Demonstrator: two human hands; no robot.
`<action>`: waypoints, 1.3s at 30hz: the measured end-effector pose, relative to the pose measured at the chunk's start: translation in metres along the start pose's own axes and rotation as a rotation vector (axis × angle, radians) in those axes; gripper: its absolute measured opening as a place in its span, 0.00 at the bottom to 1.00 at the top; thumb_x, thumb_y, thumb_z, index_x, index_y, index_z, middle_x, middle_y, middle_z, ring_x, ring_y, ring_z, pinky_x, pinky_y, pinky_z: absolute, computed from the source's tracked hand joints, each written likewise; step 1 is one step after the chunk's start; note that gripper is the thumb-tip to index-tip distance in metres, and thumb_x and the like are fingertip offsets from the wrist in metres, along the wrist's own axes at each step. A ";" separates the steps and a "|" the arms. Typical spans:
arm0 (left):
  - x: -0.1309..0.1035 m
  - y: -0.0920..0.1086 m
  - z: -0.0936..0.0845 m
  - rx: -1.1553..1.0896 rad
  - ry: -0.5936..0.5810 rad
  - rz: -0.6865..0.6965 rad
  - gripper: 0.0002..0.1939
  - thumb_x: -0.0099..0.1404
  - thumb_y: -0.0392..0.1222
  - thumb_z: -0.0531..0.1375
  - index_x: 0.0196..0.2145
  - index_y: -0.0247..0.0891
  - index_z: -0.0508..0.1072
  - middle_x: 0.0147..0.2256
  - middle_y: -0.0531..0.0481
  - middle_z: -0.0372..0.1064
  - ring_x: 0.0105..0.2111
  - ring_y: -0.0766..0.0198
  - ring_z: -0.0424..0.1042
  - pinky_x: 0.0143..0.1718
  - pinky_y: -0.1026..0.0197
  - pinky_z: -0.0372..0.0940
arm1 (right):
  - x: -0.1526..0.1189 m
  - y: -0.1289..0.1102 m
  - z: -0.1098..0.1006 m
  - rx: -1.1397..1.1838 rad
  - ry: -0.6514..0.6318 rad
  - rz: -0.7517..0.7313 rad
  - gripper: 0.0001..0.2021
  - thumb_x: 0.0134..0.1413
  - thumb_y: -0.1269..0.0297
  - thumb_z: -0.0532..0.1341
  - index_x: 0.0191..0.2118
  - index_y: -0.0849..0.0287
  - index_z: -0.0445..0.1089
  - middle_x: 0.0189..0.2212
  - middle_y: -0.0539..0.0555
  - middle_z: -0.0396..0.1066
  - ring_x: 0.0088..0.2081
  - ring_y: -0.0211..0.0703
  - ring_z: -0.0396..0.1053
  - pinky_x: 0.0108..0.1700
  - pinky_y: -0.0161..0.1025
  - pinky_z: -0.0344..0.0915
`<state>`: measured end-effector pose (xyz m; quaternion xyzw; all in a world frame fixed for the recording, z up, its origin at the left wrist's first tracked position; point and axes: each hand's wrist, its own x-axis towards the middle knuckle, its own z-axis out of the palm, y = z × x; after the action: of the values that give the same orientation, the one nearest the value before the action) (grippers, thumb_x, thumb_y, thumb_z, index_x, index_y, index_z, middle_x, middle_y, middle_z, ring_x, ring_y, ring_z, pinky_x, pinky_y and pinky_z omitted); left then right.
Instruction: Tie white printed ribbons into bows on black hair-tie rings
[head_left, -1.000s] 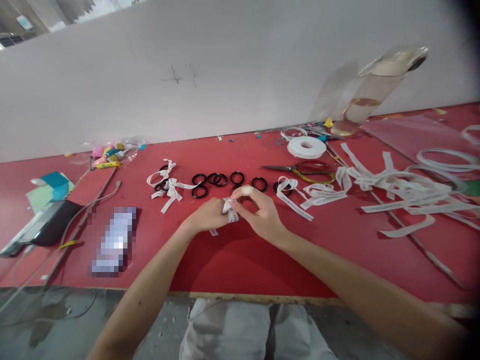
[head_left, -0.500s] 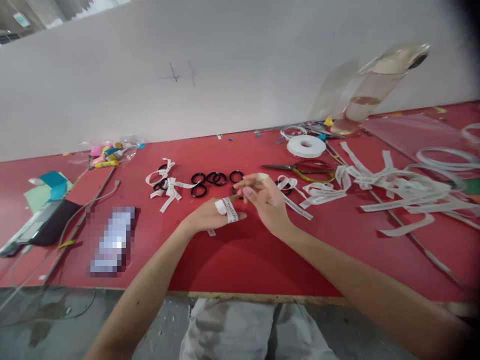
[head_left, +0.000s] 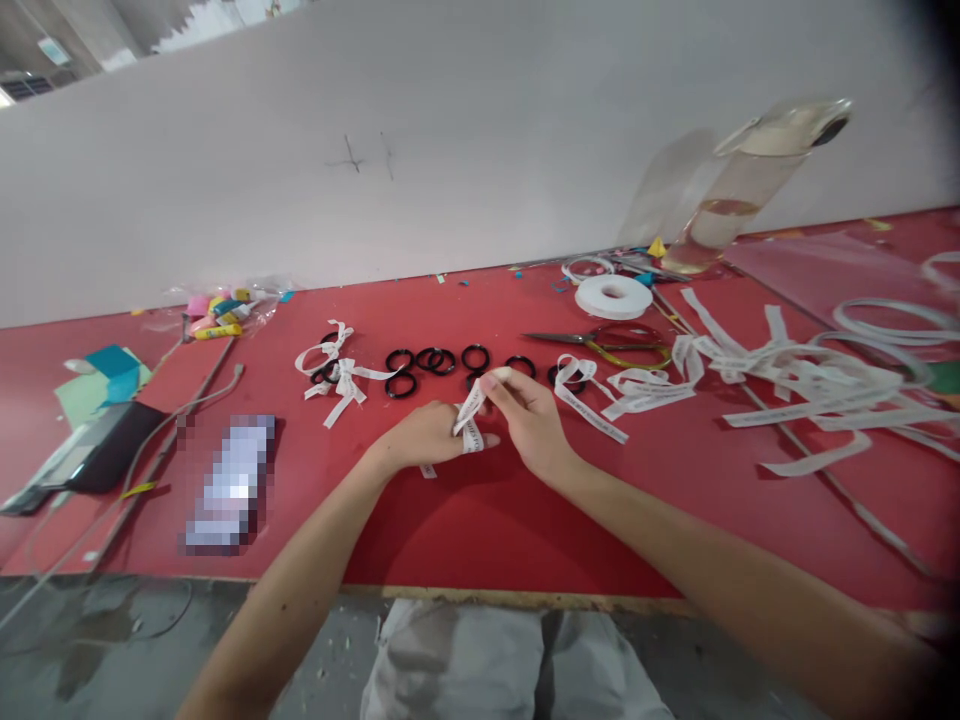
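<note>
Printed ribbon (head_left: pixel 470 420): likely light, limp, best pinched near its end; right fingers (head_left: pixel 489 384) closed on it, left fingers (head_left: pixel 439 432) curled, looped by it.

It looks like a craft workshop: a red tabletop (head_left: pixel 510 540) carries scissors (head_left: pixel 592 339), with a white ribbon roll (head_left: pixel 635 300) behind them and loose ribbons (head_left: pixel 825 375) beside them.

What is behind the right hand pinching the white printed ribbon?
Beyond the right hand, one glossy black ring and, near its fingertips, another black ring show only partly. The hand covers their remaining parts; anything else behind it cannot be seen.
</note>
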<state>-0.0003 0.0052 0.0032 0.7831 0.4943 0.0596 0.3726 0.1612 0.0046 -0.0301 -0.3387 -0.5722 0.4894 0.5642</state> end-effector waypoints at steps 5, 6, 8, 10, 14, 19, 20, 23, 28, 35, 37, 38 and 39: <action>-0.004 -0.002 0.000 -0.182 -0.036 -0.029 0.26 0.59 0.59 0.62 0.47 0.36 0.74 0.34 0.51 0.72 0.28 0.64 0.70 0.22 0.67 0.61 | 0.007 0.005 -0.005 0.207 0.136 0.090 0.14 0.62 0.54 0.62 0.29 0.55 0.66 0.24 0.46 0.64 0.23 0.33 0.61 0.27 0.34 0.62; -0.004 -0.002 0.000 -0.216 -0.043 -0.041 0.27 0.59 0.58 0.62 0.50 0.37 0.73 0.36 0.50 0.73 0.29 0.63 0.70 0.22 0.66 0.62 | 0.008 0.005 -0.008 0.214 0.132 0.076 0.12 0.62 0.54 0.62 0.30 0.55 0.67 0.26 0.47 0.66 0.24 0.34 0.63 0.28 0.34 0.63; -0.003 -0.003 0.002 -0.264 -0.058 -0.017 0.26 0.59 0.56 0.62 0.50 0.36 0.73 0.36 0.50 0.74 0.32 0.62 0.71 0.25 0.66 0.66 | 0.008 0.003 -0.012 0.168 0.032 -0.007 0.08 0.61 0.55 0.62 0.39 0.53 0.70 0.35 0.50 0.71 0.33 0.38 0.69 0.35 0.37 0.68; -0.001 -0.006 0.004 -0.284 -0.066 0.060 0.21 0.60 0.52 0.62 0.44 0.34 0.75 0.33 0.50 0.73 0.34 0.62 0.70 0.32 0.64 0.68 | 0.006 0.000 -0.014 0.058 -0.158 -0.118 0.15 0.61 0.59 0.63 0.52 0.50 0.68 0.48 0.55 0.72 0.47 0.43 0.71 0.48 0.44 0.70; -0.001 -0.010 0.005 -0.223 -0.056 0.167 0.11 0.59 0.46 0.61 0.32 0.34 0.72 0.30 0.52 0.68 0.33 0.64 0.67 0.37 0.62 0.67 | 0.001 -0.004 -0.009 -0.166 -0.400 -0.275 0.12 0.63 0.65 0.61 0.51 0.48 0.73 0.45 0.54 0.73 0.49 0.45 0.70 0.52 0.46 0.67; -0.004 -0.010 0.002 -0.064 -0.082 0.174 0.07 0.61 0.42 0.58 0.29 0.35 0.69 0.31 0.51 0.66 0.32 0.66 0.64 0.33 0.65 0.63 | 0.001 -0.007 -0.007 -0.235 -0.399 -0.369 0.07 0.62 0.63 0.62 0.43 0.52 0.77 0.36 0.54 0.72 0.42 0.44 0.70 0.46 0.45 0.69; -0.004 -0.011 0.001 -0.058 -0.098 0.177 0.06 0.60 0.41 0.58 0.29 0.35 0.69 0.31 0.52 0.65 0.32 0.66 0.64 0.33 0.65 0.63 | 0.001 -0.008 -0.008 -0.244 -0.430 -0.379 0.09 0.63 0.63 0.61 0.45 0.52 0.77 0.38 0.55 0.73 0.44 0.45 0.70 0.48 0.46 0.69; -0.001 -0.016 0.000 -0.072 -0.122 0.179 0.05 0.58 0.38 0.60 0.33 0.35 0.70 0.32 0.52 0.66 0.34 0.65 0.65 0.36 0.64 0.64 | 0.001 -0.011 -0.009 -0.247 -0.559 -0.404 0.13 0.65 0.64 0.59 0.53 0.52 0.73 0.46 0.58 0.73 0.54 0.47 0.67 0.56 0.51 0.67; -0.001 -0.027 0.000 -0.168 -0.153 0.191 0.09 0.58 0.42 0.62 0.35 0.35 0.72 0.34 0.51 0.69 0.36 0.64 0.67 0.37 0.64 0.66 | 0.000 -0.013 -0.006 -0.198 -0.635 -0.462 0.10 0.64 0.64 0.60 0.48 0.51 0.75 0.46 0.57 0.76 0.56 0.48 0.67 0.58 0.54 0.65; -0.001 -0.014 0.007 -0.228 -0.189 0.212 0.15 0.58 0.51 0.65 0.28 0.35 0.72 0.27 0.53 0.67 0.30 0.66 0.65 0.32 0.66 0.64 | -0.008 -0.018 -0.002 -0.102 -0.362 -0.181 0.08 0.62 0.57 0.62 0.36 0.53 0.73 0.33 0.53 0.76 0.39 0.44 0.74 0.43 0.44 0.71; -0.002 -0.005 0.007 -0.228 -0.269 0.191 0.19 0.58 0.55 0.66 0.30 0.34 0.75 0.26 0.53 0.67 0.29 0.67 0.65 0.33 0.65 0.64 | -0.005 -0.016 -0.004 -0.029 -0.210 -0.064 0.08 0.63 0.56 0.60 0.38 0.54 0.72 0.32 0.51 0.75 0.34 0.41 0.73 0.39 0.41 0.70; -0.003 -0.002 0.006 -0.247 -0.311 0.201 0.18 0.58 0.55 0.66 0.35 0.34 0.77 0.28 0.54 0.69 0.30 0.66 0.66 0.35 0.65 0.65 | -0.002 -0.014 -0.006 -0.005 -0.138 -0.033 0.09 0.63 0.56 0.59 0.40 0.54 0.72 0.31 0.51 0.74 0.33 0.40 0.72 0.38 0.40 0.69; -0.005 0.002 0.005 -0.250 -0.360 0.205 0.20 0.59 0.55 0.66 0.40 0.36 0.78 0.28 0.54 0.70 0.32 0.66 0.67 0.37 0.65 0.65 | 0.001 -0.011 -0.007 0.024 -0.089 -0.009 0.09 0.64 0.57 0.58 0.41 0.55 0.73 0.31 0.51 0.74 0.32 0.39 0.71 0.37 0.39 0.68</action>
<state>0.0011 -0.0015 0.0020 0.7750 0.3265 0.0172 0.5408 0.1699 0.0036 -0.0201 -0.3074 -0.5924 0.5082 0.5444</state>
